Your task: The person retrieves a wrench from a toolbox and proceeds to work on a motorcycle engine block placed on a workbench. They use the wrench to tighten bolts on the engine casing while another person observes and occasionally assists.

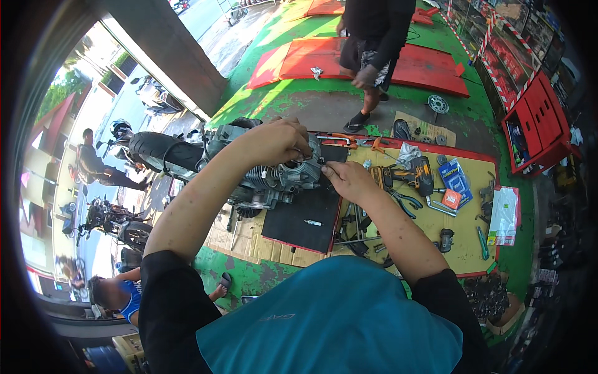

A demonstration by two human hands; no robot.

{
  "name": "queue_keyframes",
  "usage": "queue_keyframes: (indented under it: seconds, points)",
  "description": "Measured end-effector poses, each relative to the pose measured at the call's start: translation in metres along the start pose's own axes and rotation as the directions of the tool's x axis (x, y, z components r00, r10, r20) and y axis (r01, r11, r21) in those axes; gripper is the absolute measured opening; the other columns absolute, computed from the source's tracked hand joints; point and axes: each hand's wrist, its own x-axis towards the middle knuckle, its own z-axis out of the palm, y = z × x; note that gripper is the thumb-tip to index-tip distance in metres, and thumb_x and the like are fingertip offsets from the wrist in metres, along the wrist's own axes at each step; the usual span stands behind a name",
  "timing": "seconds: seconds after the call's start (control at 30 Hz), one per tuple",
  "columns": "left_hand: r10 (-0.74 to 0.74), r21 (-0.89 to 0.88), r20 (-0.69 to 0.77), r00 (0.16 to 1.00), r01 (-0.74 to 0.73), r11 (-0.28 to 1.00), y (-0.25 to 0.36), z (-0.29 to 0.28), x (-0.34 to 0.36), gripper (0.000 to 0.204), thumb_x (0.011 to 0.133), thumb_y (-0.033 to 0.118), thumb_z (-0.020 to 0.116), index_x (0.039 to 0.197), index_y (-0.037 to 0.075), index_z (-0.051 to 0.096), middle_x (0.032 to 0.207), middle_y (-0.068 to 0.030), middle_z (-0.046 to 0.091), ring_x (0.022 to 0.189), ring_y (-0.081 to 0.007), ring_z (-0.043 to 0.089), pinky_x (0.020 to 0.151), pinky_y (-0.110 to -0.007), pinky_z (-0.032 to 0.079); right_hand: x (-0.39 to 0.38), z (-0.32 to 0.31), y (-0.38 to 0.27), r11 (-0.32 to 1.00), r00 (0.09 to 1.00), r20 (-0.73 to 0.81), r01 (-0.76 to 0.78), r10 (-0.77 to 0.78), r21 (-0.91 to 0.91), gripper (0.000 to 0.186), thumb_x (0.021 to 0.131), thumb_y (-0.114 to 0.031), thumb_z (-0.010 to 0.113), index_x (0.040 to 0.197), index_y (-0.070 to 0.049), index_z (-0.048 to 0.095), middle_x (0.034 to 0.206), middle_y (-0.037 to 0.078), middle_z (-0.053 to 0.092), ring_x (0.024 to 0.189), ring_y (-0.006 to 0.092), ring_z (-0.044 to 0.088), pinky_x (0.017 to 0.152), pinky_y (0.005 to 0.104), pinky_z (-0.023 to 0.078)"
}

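Head view: two bare arms reach out over a metal engine [274,181].
Engine: it is at the left part of the work spot, with its right end over a black mat [299,218].
Left hand [288,142]: it is at the far side of the engine's right end. Its fingers are bent in close together; I cannot tell if they grip a small part.
Right hand [350,181]: it is just right of the engine, with its thumb and first finger at the edge. I cannot tell if they pinch something.
Mat: a small shiny part [313,222] lies on it, on the near side of the engine.
Yellow table top [461,240]: right of the hands lie a yellow and black drill [423,177], pliers with blue and black handles [406,204], a blue pack [455,181] and a small red box [451,199].
Tire [165,151]: black and round, left of the engine.
Far side: a person [377,31] stands near a red ramp [430,68].
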Motion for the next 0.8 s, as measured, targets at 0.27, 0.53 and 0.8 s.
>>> queue_keyframes:
  seconds: [0.27,0.53,0.8]
  points:
    - [0.140,0.092,-0.113,0.984,-0.130,0.987,-0.010,0.006,-0.001,0.022,0.085,0.012,0.073,0.105,0.013,0.083,0.132,-0.0142,0.067,0.132,-0.0301,0.055,0.113,-0.042,0.044,0.001,-0.002,-0.004,0.999,1.000,0.018,-0.017,0.018,-0.034,0.044,0.108,-0.044,0.046,0.102,-0.008,0.070,0.084,0.022,0.071,0.087,0.0457,0.069,0.080,0.0554,0.053]
    - [0.072,-0.019,-0.027,0.997,-0.072,0.997,-0.008,-0.001,0.000,0.020,0.086,0.012,0.072,0.103,0.011,0.082,0.130,-0.0142,0.067,0.125,-0.0322,0.060,0.108,-0.045,0.047,0.000,-0.002,-0.005,0.999,1.000,0.014,-0.021,0.021,-0.025,0.043,0.108,-0.044,0.047,0.102,-0.007,0.070,0.085,0.022,0.071,0.088,0.0463,0.069,0.080,0.0556,0.053]
    - [0.097,0.005,-0.031,0.995,-0.097,0.995,-0.007,0.001,0.001,0.019,0.087,0.013,0.073,0.103,0.009,0.081,0.131,-0.0161,0.067,0.125,-0.0336,0.060,0.108,-0.045,0.047,0.000,-0.003,-0.006,0.998,0.998,0.033,-0.050,0.051,-0.032,0.044,0.108,-0.045,0.047,0.103,-0.008,0.071,0.084,0.021,0.072,0.086,0.0454,0.069,0.079,0.0550,0.053]
